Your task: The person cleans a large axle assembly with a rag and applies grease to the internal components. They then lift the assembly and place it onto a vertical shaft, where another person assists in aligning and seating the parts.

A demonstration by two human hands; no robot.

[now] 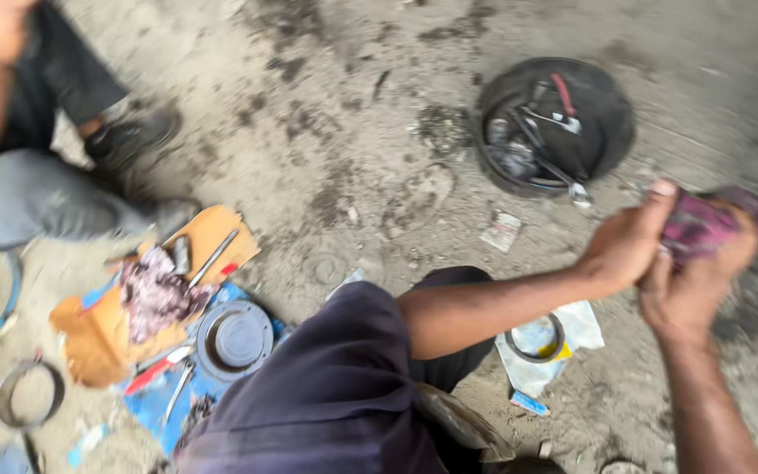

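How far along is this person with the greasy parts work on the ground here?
Looks done: a round grey metal part lies out on the blue sheet, with tools loose in the black round tub. In hand: both hands, left hand and right hand, clutch a crumpled pink rag between them. Left: parts lie scattered and unassembled; how much remains, I cannot tell.

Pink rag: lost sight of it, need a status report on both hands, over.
Left hand and right hand both closed in a grip on the pink rag. Black tub of tools beyond on the dirt floor. Nothing between.
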